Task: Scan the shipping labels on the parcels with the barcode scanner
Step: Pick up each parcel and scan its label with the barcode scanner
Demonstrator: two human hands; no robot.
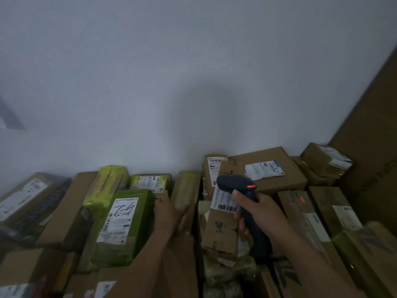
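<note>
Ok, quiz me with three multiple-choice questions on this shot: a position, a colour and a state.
1. The green parcel with the handwritten label lies where from the left hand? A right B left C on top
2. The strip on the scanner is: A green B white C orange-red
3. The right hand is: A gripping the scanner B flat on a box C hidden
Answers: B, the parcel sits left of the hand; C, it glows orange-red; A, fingers wrap the handle.
</note>
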